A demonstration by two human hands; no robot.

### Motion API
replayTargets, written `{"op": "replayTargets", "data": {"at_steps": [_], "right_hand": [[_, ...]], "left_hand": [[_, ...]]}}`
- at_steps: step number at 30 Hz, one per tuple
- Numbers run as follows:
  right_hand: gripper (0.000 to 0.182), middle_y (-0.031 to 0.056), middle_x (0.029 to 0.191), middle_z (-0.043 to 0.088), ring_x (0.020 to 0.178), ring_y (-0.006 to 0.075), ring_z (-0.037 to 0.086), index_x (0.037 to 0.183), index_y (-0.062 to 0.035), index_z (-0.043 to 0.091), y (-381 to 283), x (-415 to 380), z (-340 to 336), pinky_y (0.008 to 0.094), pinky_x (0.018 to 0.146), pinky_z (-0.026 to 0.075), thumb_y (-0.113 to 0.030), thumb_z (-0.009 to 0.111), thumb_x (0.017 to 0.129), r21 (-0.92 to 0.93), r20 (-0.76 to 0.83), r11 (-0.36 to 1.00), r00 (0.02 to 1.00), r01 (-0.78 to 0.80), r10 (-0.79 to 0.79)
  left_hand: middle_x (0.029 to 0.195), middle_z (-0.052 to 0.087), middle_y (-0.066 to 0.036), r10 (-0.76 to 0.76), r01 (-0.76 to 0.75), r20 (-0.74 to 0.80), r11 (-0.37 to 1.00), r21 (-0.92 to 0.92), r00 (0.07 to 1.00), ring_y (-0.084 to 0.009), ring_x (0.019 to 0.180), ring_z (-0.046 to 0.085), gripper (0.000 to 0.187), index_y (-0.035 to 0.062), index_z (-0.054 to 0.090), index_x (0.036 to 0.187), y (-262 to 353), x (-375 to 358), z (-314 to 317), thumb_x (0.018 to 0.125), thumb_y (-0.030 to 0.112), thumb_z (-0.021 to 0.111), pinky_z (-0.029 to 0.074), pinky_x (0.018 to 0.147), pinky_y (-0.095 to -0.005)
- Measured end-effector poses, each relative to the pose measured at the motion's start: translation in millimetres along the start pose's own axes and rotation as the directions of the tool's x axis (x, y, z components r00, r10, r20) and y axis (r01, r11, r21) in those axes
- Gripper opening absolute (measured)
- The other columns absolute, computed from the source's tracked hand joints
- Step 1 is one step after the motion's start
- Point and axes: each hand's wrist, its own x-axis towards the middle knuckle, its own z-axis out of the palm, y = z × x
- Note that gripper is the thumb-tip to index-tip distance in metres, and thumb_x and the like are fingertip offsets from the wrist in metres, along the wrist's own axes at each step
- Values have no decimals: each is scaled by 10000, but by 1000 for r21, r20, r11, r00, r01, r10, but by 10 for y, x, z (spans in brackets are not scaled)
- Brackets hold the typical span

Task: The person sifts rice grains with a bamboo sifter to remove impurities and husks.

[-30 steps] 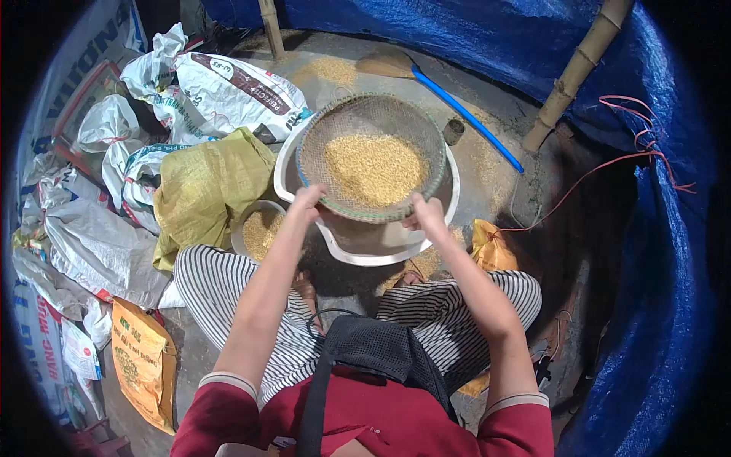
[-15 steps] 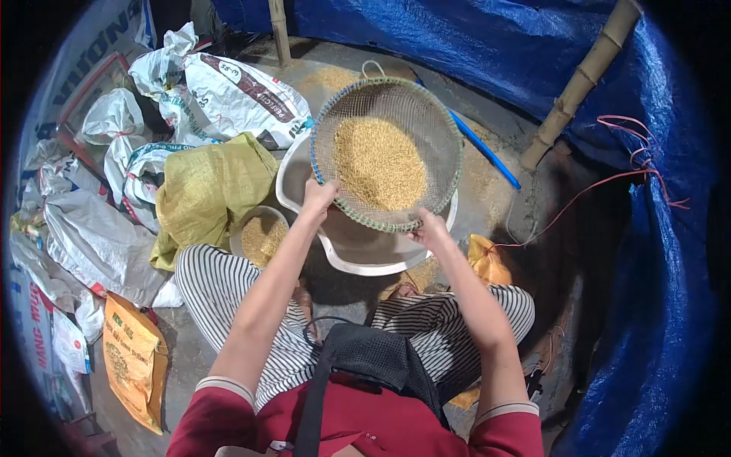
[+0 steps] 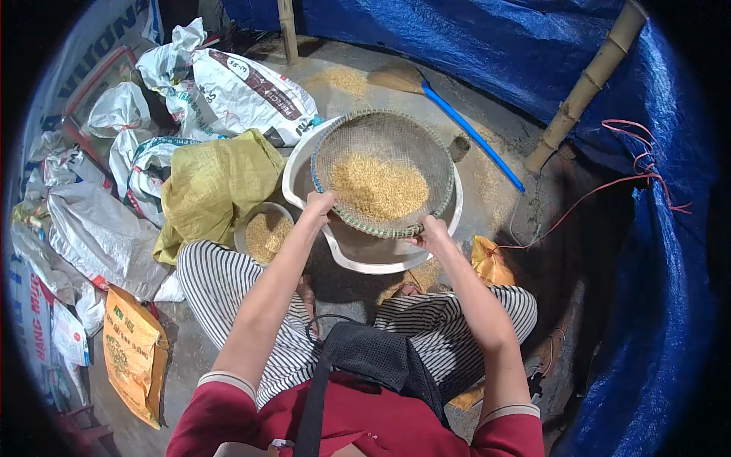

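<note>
A round woven sieve (image 3: 426, 145) with a green-bound rim hangs over a wide white basin (image 3: 297, 169). Golden unhusked grain (image 3: 378, 185) lies heaped in the near half of its mesh. My left hand (image 3: 318, 206) grips the sieve's rim at the near left. At the near right, my right hand (image 3: 432, 232) is closed on the same rim. Much of the basin's inside is hidden beneath the sieve. A small bowl of grain (image 3: 266, 234) sits on the floor left of the basin, by my knee.
Several tied white sacks (image 3: 251, 95) and a yellow-green sack (image 3: 217, 179) crowd the left side. A blue-handled broom (image 3: 476, 137) lies behind the basin at the right. A bamboo pole (image 3: 586, 91) leans against blue tarpaulin (image 3: 495, 38). An orange bag (image 3: 491, 263) rests near my right knee.
The sieve's far edge has dropped toward the basin and me, so it looks flatter. Its grain has spread and slid nearer. Both hands keep their hold on the rim.
</note>
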Motion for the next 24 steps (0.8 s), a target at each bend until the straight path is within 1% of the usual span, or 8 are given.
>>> {"op": "replayTargets", "data": {"at_steps": [3, 6, 8, 10, 14, 18, 20, 24], "right_hand": [[301, 225, 778, 555, 560, 270, 587, 951, 139, 426, -103, -106, 45, 281, 362, 450, -98, 434, 765, -43, 1, 995, 996, 93, -93], [297, 159, 871, 567, 635, 274, 590, 1022, 28, 405, -137, -110, 78, 334, 441, 450, -119, 421, 765, -63, -12, 963, 965, 262, -263], [324, 155, 887, 560, 619, 280, 580, 1050, 14, 393, -40, 121, 19, 351, 469, 456, -116, 422, 754, -40, 43, 980, 980, 194, -193], [339, 162, 884, 552, 629, 285, 573, 1059, 10, 377, 89, 331, -79, 348, 477, 457, -134, 414, 753, 106, 193, 993, 979, 46, -66], [304, 163, 844, 549, 630, 287, 563, 1016, 1, 392, 125, 229, -96, 326, 444, 434, -161, 401, 759, -34, 127, 997, 990, -64, 68], [251, 151, 803, 552, 595, 277, 562, 949, -13, 429, 18, 229, -48, 306, 414, 405, -187, 398, 770, -43, 61, 999, 998, -4, 7], [238, 150, 785, 552, 583, 271, 562, 933, -19, 427, -40, 124, 5, 302, 410, 400, -191, 392, 772, -37, 90, 996, 993, 77, -73], [237, 147, 761, 550, 566, 268, 564, 938, -32, 406, -31, 192, -22, 290, 405, 387, -178, 403, 752, -17, 118, 996, 989, 93, -90]], "left_hand": [[807, 566, -150, 103, -101, 29, 994, -49, 994, -231, 605, 568, 305, -124, 513, 921, 133, -13, -6, 646, 10, 515, 474, 546, -343], [748, 587, -112, 403, -403, -22, 915, -10, 915, -183, 598, 559, 230, -61, 554, 873, 324, -217, 48, 665, 36, 531, 471, 512, -317], [694, 574, -112, 375, -374, -24, 927, 27, 927, -193, 555, 555, 197, -68, 562, 823, 244, -111, -10, 653, 29, 540, 452, 451, -326], [708, 572, -142, 152, -149, -89, 988, 46, 984, -227, 604, 575, 220, -98, 562, 797, 199, -165, -40, 608, 15, 556, 449, 430, -371], [774, 590, -159, 14, -4, -115, 996, 86, 993, -221, 689, 581, 308, -111, 561, 858, 104, -306, -58, 619, 82, 588, 455, 563, -374], [769, 590, -154, 167, -161, -87, 984, 75, 982, -215, 680, 579, 306, -94, 566, 863, 40, -20, -32, 654, 129, 574, 456, 582, -347], [817, 585, -121, 364, -364, -29, 931, -2, 931, -196, 727, 561, 338, -88, 547, 928, 232, -136, -12, 638, 84, 581, 450, 593, -352], [793, 583, -105, 275, -275, -13, 961, 14, 961, -168, 684, 547, 305, -57, 562, 910, 240, -81, -13, 654, 109, 583, 439, 584, -314]]}}
